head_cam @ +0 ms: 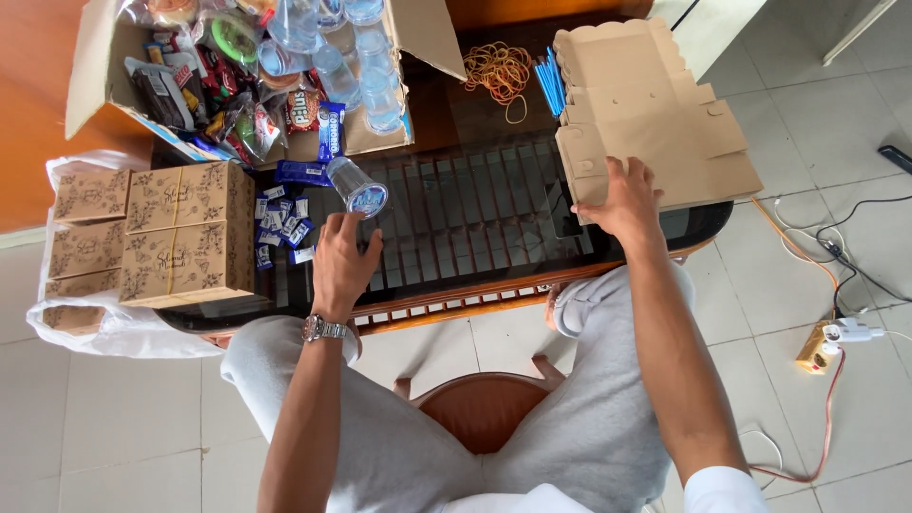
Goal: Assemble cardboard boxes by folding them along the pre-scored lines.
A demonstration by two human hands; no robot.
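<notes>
My left hand (343, 263) rests on the dark glass table (475, 228), fingers spread, just below a sealed clear plastic water cup (357, 186) lying on its side. It holds nothing. My right hand (622, 202) lies flat on the lower left corner of a stack of flat, unfolded brown cardboard boxes (655, 114) at the table's right end. Small blue and white snack packets (280, 220) lie scattered to the left of my left hand.
An open carton (95, 66) of snacks and water cups stands at the back left. Folded patterned brown boxes (180, 233) are stacked at left on a white bag. Rubber bands (499, 68) and blue straws (552, 84) lie at back. A power strip (836, 337) and cables lie on the floor, right.
</notes>
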